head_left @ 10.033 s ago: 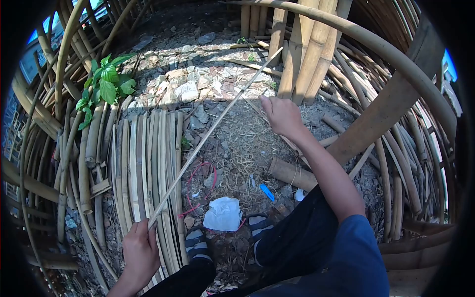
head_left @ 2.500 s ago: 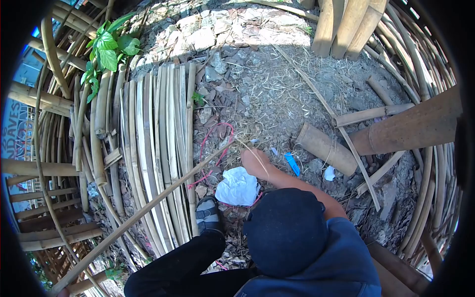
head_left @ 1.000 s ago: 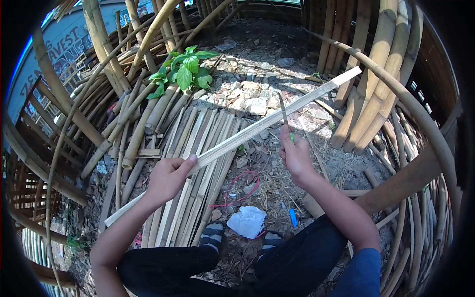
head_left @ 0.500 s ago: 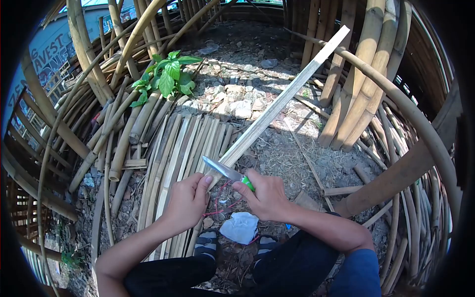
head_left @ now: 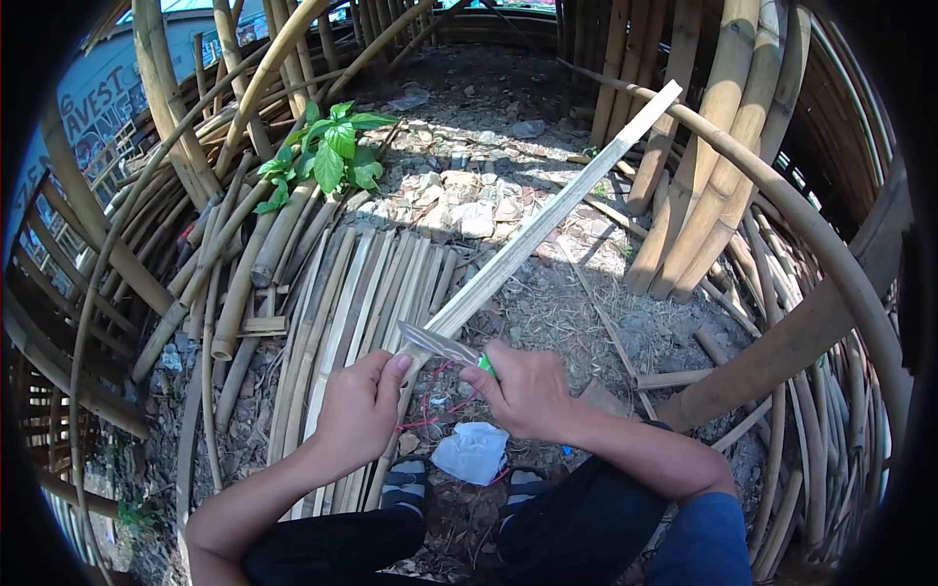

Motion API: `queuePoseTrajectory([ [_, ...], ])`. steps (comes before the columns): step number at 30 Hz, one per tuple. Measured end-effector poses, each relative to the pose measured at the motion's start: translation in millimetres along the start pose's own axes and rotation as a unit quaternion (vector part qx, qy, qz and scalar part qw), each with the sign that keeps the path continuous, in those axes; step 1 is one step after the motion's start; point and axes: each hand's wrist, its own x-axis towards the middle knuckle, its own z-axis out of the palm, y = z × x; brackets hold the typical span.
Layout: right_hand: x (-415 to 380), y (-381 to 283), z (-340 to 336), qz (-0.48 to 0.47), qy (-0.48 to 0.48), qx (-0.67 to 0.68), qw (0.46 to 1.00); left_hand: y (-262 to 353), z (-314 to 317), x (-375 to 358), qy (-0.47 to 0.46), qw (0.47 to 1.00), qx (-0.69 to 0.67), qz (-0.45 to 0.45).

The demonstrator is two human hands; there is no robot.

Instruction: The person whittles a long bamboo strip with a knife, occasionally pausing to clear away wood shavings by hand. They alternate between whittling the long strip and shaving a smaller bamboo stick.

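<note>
My left hand (head_left: 358, 410) is closed around the near end of a long bamboo strip (head_left: 552, 217), which slants up and away to the right. In my right hand (head_left: 528, 389) is a knife (head_left: 442, 345) with a green handle, mostly covered by my fingers. Its blade lies across the strip just beyond my left thumb and points to the left. Below the hands a white plastic bag (head_left: 470, 452) lies on the ground between my feet, with red string (head_left: 426, 414) beside it.
Many split bamboo strips (head_left: 342, 322) lie side by side at the left. Beyond them grows a leafy green plant (head_left: 337, 151) by stacked bamboo poles (head_left: 239, 293). Thick upright poles (head_left: 728, 166) and a bent pole (head_left: 816, 220) stand at the right. Rubble (head_left: 469, 200) covers the ground ahead.
The bamboo strip's far end has dropped lower and slightly left. The knife blade has turned a little and sits slightly lower on the strip. Both hands keep their hold.
</note>
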Motion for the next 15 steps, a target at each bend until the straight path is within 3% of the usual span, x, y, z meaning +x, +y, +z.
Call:
queuePoseTrajectory([
  [12,0,-7,9,-0.072,0.018,-0.013,0.997,1,2,2,0.013,0.999,-0.015,0.032],
  [15,1,-6,7,-0.088,0.033,-0.029,0.995,9,0,0,0.001,1.0,-0.019,-0.005],
])
